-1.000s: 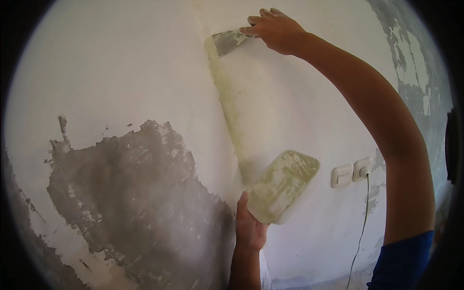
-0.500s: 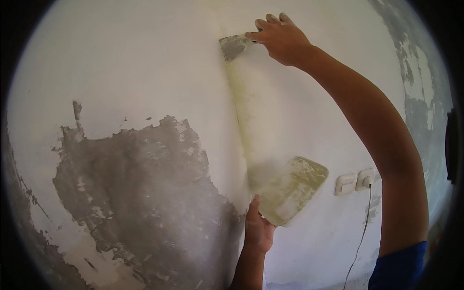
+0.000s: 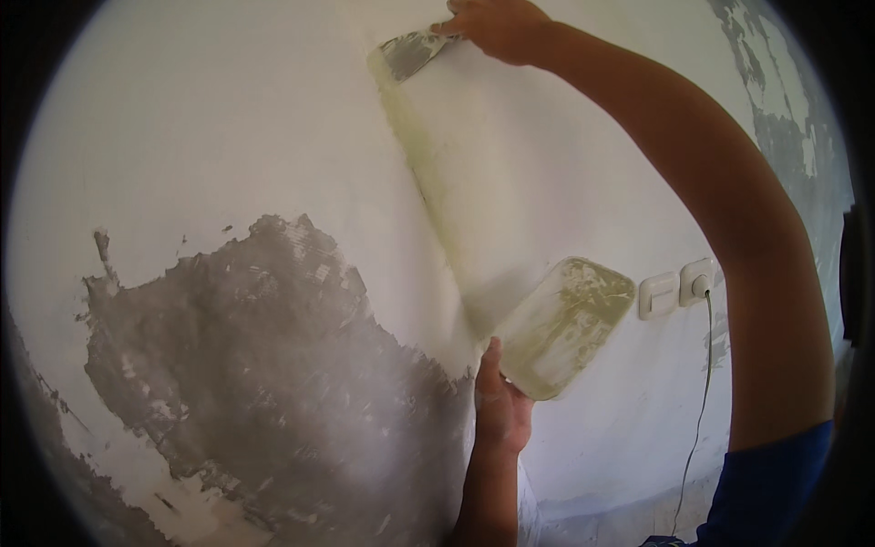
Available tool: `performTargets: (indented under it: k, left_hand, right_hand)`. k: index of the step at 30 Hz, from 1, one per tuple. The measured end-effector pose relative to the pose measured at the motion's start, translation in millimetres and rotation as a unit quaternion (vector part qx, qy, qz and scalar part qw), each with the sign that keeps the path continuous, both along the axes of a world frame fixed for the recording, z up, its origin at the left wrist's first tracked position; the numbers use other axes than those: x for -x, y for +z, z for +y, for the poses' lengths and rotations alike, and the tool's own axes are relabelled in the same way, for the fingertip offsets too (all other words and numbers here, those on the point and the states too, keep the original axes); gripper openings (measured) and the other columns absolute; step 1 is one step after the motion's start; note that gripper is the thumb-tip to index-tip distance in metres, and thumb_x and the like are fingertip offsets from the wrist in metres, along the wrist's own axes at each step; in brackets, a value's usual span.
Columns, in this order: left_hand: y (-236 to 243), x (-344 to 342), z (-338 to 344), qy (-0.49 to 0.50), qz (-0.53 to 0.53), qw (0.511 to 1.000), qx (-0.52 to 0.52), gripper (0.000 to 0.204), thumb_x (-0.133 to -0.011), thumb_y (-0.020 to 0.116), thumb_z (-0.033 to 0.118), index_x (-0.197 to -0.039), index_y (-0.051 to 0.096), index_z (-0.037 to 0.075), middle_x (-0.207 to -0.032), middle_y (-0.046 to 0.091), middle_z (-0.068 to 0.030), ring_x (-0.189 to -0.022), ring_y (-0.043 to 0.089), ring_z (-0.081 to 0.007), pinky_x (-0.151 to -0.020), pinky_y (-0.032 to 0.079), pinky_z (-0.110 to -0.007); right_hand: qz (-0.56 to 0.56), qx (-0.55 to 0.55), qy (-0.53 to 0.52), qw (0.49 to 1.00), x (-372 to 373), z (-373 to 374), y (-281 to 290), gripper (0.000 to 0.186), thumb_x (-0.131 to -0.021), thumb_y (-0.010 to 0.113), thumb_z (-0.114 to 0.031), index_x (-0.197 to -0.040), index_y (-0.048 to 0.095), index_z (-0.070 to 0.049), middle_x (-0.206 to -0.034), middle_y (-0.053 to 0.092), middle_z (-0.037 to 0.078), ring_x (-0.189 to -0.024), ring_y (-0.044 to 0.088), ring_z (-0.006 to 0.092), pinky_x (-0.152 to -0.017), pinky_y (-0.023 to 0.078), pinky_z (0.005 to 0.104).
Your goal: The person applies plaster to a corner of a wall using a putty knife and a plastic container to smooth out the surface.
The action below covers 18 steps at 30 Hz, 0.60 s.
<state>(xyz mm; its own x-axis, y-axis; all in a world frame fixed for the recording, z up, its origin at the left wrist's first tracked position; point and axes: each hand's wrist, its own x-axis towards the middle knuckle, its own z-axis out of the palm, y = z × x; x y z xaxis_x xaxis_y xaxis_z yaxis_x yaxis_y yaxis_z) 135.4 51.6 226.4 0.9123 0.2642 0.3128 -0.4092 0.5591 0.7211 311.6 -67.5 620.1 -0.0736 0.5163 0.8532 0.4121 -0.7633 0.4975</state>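
High up, my right hand (image 3: pixel 497 27) grips a putty knife (image 3: pixel 412 55) whose wide blade, smeared with pale filler, lies against the wall's inside corner. A yellowish-green strip of filler (image 3: pixel 415 146) runs down the corner below the blade. Lower down, my left hand (image 3: pixel 503 406) holds a flat rectangular tray with rounded corners (image 3: pixel 570 328) by its lower edge, thumb on the near side. Greenish-white filler smears the tray's face, which is tilted toward me. The putty knife's handle is mostly hidden by my right hand.
A large rough grey patch (image 3: pixel 264 365) covers the lower part of the left white wall. On the right wall sit a white switch (image 3: pixel 658 296) and a socket (image 3: pixel 697 283) with a plug and a hanging cable (image 3: pixel 702 410). More grey patches (image 3: pixel 784 137) mark the far right.
My right hand has moved up and left along the corner with the putty knife. The tray in my left hand sits slightly higher and further right, and the whole view has shifted.
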Motion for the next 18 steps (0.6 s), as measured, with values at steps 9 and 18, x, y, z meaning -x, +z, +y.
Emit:
performTargets:
  k: [9,18]
  left_hand:
    - [1.4,-6.4,-3.6,0.039,0.008,0.999,0.011,0.064,-0.108,0.054,0.048,-0.155,0.042,0.006,-0.155,0.050,-0.0063,-0.144,0.046,-0.0215,-0.119,0.038,-0.044]
    - [-2.1,-3.5,-4.3,0.020,0.006,0.999,0.048,0.059,-0.110,0.052,0.044,-0.154,0.045,0.007,-0.154,0.052,-0.0063,-0.143,0.048,-0.0204,-0.120,0.038,-0.044]
  right_hand:
    - [-0.039,-0.015,0.040,0.998,24.1,2.6,3.1,0.042,-0.101,0.048,-0.010,-0.135,0.068,-0.026,-0.130,0.062,0.013,-0.132,0.054,0.0357,-0.112,0.039,0.0603]
    - [0.015,-0.029,0.025,0.999,20.3,7.1,-19.2,0.044,-0.102,0.057,-0.008,-0.141,0.066,-0.024,-0.129,0.062,0.011,-0.126,0.057,0.0319,-0.107,0.044,0.0544]
